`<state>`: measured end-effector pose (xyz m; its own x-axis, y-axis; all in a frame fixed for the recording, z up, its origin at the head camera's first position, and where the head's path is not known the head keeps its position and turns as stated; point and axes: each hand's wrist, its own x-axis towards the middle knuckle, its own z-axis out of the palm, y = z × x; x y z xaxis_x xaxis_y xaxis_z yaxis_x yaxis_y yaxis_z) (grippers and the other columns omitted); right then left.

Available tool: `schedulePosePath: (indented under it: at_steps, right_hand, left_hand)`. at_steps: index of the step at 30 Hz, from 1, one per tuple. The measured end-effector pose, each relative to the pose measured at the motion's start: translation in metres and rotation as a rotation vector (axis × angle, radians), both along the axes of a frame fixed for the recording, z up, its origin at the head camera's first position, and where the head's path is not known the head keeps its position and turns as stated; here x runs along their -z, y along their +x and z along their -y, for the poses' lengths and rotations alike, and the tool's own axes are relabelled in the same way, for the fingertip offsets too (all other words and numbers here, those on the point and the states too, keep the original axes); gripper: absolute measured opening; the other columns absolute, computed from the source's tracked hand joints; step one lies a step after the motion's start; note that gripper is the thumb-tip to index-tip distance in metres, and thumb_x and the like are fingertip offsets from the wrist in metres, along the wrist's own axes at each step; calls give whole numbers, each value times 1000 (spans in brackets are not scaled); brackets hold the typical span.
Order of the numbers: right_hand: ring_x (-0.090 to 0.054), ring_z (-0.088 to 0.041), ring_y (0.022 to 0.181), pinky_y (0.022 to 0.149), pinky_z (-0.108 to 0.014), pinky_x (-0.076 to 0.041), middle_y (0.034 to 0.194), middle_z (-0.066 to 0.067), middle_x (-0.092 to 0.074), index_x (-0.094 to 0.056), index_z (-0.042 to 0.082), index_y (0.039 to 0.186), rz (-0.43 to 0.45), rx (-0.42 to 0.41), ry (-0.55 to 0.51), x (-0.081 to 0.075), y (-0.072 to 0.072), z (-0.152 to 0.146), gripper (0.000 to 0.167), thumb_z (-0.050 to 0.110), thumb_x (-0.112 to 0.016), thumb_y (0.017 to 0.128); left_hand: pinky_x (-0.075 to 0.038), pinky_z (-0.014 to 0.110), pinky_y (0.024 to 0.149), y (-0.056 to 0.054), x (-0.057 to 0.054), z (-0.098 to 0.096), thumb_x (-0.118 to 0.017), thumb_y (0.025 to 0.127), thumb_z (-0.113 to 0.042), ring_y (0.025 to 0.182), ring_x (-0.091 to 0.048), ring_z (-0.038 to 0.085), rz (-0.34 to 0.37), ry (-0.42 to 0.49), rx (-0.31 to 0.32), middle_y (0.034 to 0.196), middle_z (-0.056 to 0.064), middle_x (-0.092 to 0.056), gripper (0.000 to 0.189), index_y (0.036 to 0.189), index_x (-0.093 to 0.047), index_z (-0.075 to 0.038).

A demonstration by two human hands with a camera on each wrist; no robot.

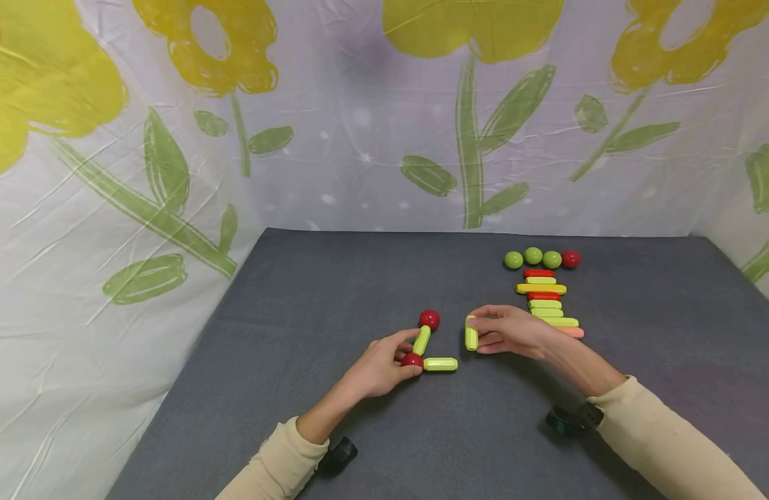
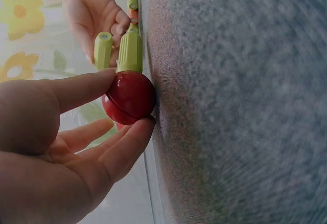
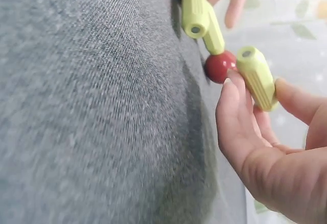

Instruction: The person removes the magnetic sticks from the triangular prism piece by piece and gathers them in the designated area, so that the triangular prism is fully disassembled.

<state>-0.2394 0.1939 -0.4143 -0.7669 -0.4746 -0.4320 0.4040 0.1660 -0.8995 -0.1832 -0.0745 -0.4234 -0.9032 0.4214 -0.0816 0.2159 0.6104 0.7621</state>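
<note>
In the head view my left hand grips a red ball between thumb and fingers. From that ball one yellow-green rod runs away to a second red ball, and another yellow-green rod points right along the table. My right hand pinches a loose yellow-green rod, apart from the joined pieces. In the right wrist view, the held rod shows a grey metal dot on its end. The left wrist view has the gripped ball close up, low over the table.
At the back right, several green balls and a red ball form a row. Below them lies a column of red, yellow, yellow-green and pink rods, partly behind my right hand. A flower-print cloth hangs behind the dark table.
</note>
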Motion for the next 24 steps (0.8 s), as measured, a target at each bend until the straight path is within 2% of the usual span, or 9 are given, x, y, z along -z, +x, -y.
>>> schedulePosePath:
  at_steps: [9, 14, 18, 24]
  right_hand:
    - [-64, -20, 91, 91, -37, -49, 98, -7, -62, -40, -4, 122, 29, 45, -128, -7, 17, -26, 33, 14, -55, 99]
    - [-66, -19, 91, 90, -35, -50, 97, -6, -66, -42, 1, 117, 48, 112, -219, -9, 25, -41, 22, 11, -51, 100]
    - [-67, -18, 91, 88, -33, -51, 98, -6, -67, -35, -1, 123, 38, 178, -276, -10, 32, -53, 29, 9, -50, 100]
    - [-65, -17, 95, 90, -33, -50, 103, -3, -65, -15, -7, 140, 17, 246, -279, -11, 41, -75, 57, 10, -51, 100]
  left_hand:
    - [-51, 41, 87, 0, 0, 0, -72, 87, -12, 105, -60, 25, 4, -13, 6, 118, 14, -62, 58, 139, -47, -7]
    - [-50, 41, 87, 0, -1, 0, -72, 87, -13, 105, -60, 25, 12, -17, 3, 118, 14, -61, 59, 140, -47, -8]
    - [-51, 41, 87, 0, 0, 0, -72, 87, -13, 106, -60, 25, 15, -17, 3, 119, 14, -61, 59, 140, -46, -9]
    - [-51, 41, 87, 0, 0, 0, -72, 87, -13, 106, -60, 26, 8, -10, 11, 119, 14, -61, 58, 139, -47, -8]
